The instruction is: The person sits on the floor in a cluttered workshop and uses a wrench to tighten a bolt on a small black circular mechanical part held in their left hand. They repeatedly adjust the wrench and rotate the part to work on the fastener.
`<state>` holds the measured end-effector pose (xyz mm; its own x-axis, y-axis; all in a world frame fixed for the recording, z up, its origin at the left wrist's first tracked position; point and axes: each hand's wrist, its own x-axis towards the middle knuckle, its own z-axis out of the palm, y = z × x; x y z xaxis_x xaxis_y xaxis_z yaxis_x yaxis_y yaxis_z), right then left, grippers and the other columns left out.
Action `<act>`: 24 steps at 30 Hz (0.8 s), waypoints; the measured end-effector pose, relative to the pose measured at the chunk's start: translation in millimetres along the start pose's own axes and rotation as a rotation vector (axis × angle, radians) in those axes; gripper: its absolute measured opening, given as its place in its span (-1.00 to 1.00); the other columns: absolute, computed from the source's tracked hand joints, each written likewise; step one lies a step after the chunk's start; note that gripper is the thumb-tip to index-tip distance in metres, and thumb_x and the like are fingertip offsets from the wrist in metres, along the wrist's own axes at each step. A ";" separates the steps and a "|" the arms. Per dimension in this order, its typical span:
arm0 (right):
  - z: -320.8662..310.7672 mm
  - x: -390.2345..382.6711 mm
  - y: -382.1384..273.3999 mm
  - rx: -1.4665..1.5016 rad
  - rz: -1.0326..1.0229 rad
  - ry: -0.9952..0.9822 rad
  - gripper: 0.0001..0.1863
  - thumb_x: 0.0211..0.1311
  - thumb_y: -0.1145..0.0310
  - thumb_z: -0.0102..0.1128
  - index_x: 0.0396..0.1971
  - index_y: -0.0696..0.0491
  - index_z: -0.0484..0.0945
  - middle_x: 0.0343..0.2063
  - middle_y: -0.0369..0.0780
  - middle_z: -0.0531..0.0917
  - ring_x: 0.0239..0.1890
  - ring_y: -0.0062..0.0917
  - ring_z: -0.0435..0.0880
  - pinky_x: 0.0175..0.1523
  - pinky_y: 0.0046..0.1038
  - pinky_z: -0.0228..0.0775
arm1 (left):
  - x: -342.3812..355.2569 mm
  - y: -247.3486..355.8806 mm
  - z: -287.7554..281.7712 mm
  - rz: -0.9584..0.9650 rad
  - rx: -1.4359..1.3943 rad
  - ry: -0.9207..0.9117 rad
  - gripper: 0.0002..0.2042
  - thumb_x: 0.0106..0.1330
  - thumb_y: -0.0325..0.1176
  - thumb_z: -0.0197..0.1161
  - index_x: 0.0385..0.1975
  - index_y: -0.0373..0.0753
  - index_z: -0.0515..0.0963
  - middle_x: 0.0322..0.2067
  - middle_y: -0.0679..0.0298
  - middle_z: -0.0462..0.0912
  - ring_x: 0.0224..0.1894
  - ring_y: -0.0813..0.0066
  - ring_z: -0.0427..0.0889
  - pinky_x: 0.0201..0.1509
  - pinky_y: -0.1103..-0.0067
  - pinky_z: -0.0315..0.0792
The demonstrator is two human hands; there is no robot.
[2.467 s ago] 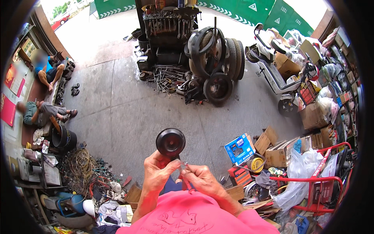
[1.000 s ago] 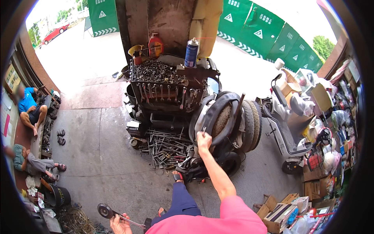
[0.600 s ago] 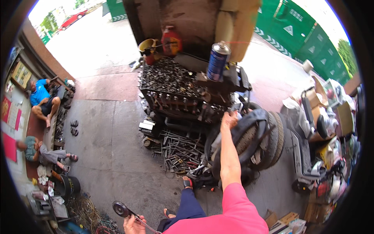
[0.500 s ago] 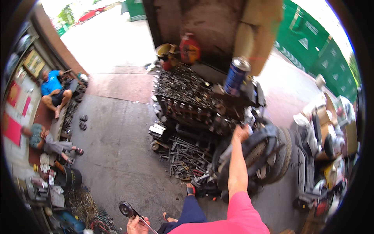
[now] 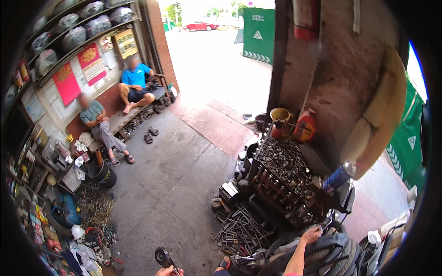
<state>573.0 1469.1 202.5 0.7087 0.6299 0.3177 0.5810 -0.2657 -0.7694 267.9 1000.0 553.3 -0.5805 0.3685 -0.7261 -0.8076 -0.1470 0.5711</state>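
Note:
At the lower edge, my left hand (image 5: 168, 272) is closed around the handle of a black tool with a round, disc-like head (image 5: 163, 256). The head points up and away from me. Off to the right, my right hand (image 5: 312, 234) reaches out with its fingers closed on a silvery metal tool (image 5: 328, 223); its exact kind is too small to tell. This hand is beside the near edge of a dark workbench (image 5: 281, 195), just above some black tyres (image 5: 322, 253). Heaped sockets and small metal parts (image 5: 287, 161) cover the bench top.
A blue spray can (image 5: 340, 176) stands at the bench's right end, a red bottle (image 5: 305, 125) at its back. Loose wrenches (image 5: 241, 232) lie below. Two people sit on a bench (image 5: 120, 120) at left, near a black bucket (image 5: 102, 175) and tangled wire (image 5: 95, 204).
My view has swung left and up, so the workbench appears farther right and more of the left wall shows. My left hand still holds the round-headed tool; my right hand stays by the bench edge.

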 end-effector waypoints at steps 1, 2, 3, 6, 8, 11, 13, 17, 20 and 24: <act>-3.9 -2.6 9.6 0.009 0.172 0.012 -0.59 0.26 0.07 0.01 -0.20 0.14 0.53 -0.27 0.04 0.65 -0.21 0.01 0.62 -0.14 -0.08 0.43 | 2.2 1.0 -1.8 -0.016 -0.007 0.030 -0.83 0.31 -0.30 0.15 -0.40 -0.27 0.51 -0.51 0.21 0.58 -0.45 0.30 0.56 -0.29 0.42 0.47; -5.0 -1.7 10.5 0.032 0.319 0.018 -0.57 0.27 0.06 0.01 -0.24 0.17 0.55 -0.28 0.05 0.65 -0.22 0.01 0.62 -0.14 -0.08 0.43 | 1.9 0.2 -10.6 -0.027 -0.075 0.020 -0.84 0.31 -0.31 0.15 -0.41 -0.28 0.51 -0.51 0.20 0.58 -0.46 0.30 0.56 -0.30 0.42 0.48; -7.4 8.5 31.6 -0.090 0.214 0.027 -0.53 0.27 0.03 0.01 -0.26 0.21 0.56 -0.28 0.06 0.65 -0.23 0.01 0.62 -0.14 -0.09 0.43 | 5.9 -2.3 -24.5 -0.071 -0.149 -0.008 -0.84 0.30 -0.32 0.15 -0.41 -0.28 0.51 -0.51 0.19 0.59 -0.46 0.30 0.57 -0.31 0.43 0.48; -10.6 -39.3 22.8 -0.031 0.104 0.041 -0.63 0.23 0.20 -0.01 -0.43 0.28 0.50 -0.43 0.07 0.62 -0.48 -0.04 0.60 -0.42 -0.11 0.41 | -0.7 -12.8 -46.6 0.007 -0.330 0.057 -0.89 0.28 -0.39 0.19 -0.40 -0.30 0.52 -0.47 0.15 0.62 -0.45 0.30 0.61 -0.34 0.48 0.53; -26.2 -77.2 16.4 -0.009 0.152 -0.055 -0.67 0.19 0.24 -0.03 -0.46 0.26 0.47 -0.47 0.04 0.58 -0.52 -0.10 0.55 -0.46 -0.15 0.37 | -9.2 -15.4 -64.5 0.003 -0.441 0.068 -0.90 0.27 -0.41 0.20 -0.38 -0.31 0.52 -0.46 0.13 0.63 -0.43 0.30 0.62 -0.32 0.50 0.55; -55.4 -140.0 25.7 -0.015 0.223 -0.352 -0.73 0.13 0.30 -0.06 -0.50 0.23 0.43 -0.53 -0.01 0.53 -0.59 -0.18 0.48 -0.51 -0.21 0.31 | -22.1 -22.4 -99.3 0.083 -0.499 -0.043 -0.92 0.28 -0.42 0.18 -0.38 -0.27 0.55 -0.44 0.13 0.65 -0.40 0.28 0.64 -0.29 0.49 0.57; -81.9 -176.0 41.5 -0.022 0.297 -0.574 -0.77 0.09 0.33 -0.08 -0.53 0.22 0.40 -0.57 -0.04 0.49 -0.63 -0.24 0.43 -0.55 -0.25 0.27 | -20.0 -41.9 -142.3 0.061 -0.584 0.023 -0.92 0.28 -0.48 0.16 -0.27 -0.24 0.46 -0.42 0.14 0.58 -0.29 0.19 0.64 -0.22 0.35 0.56; -134.1 -262.9 62.2 -0.157 0.407 -1.194 -0.85 0.00 0.41 -0.12 -0.58 0.18 0.34 -0.65 -0.11 0.42 -0.72 -0.35 0.33 -0.62 -0.33 0.18 | -80.1 -61.3 -192.8 0.225 -0.692 0.072 -0.96 0.32 -0.49 0.14 -0.28 -0.25 0.46 -0.35 0.09 0.60 -0.21 0.15 0.64 -0.17 0.36 0.55; -165.8 -311.6 60.2 -0.284 0.339 -1.529 -0.91 -0.06 0.46 -0.14 -0.62 0.16 0.30 -0.70 -0.16 0.37 -0.78 -0.43 0.26 -0.68 -0.39 0.12 | -119.5 -90.7 -252.5 0.335 -0.780 0.111 -0.95 0.32 -0.48 0.15 -0.28 -0.24 0.45 -0.36 0.14 0.58 -0.21 0.21 0.65 -0.17 0.40 0.58; -214.4 -381.9 39.6 -0.501 0.156 -1.969 -0.91 -0.01 0.49 -0.14 -0.62 0.15 0.32 -0.75 -0.23 0.34 -0.82 -0.55 0.21 -0.72 -0.49 0.08 | -183.4 -147.7 -343.2 0.475 -0.962 0.246 -0.96 0.32 -0.48 0.15 -0.33 -0.26 0.43 -0.37 0.13 0.58 -0.27 0.20 0.67 -0.24 0.40 0.59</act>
<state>411.1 1061.6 169.6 -0.3518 0.2718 -0.8958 0.8514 -0.3047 -0.4268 458.0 639.0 470.7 -0.7718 -0.0923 -0.6291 -0.1778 -0.9186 0.3528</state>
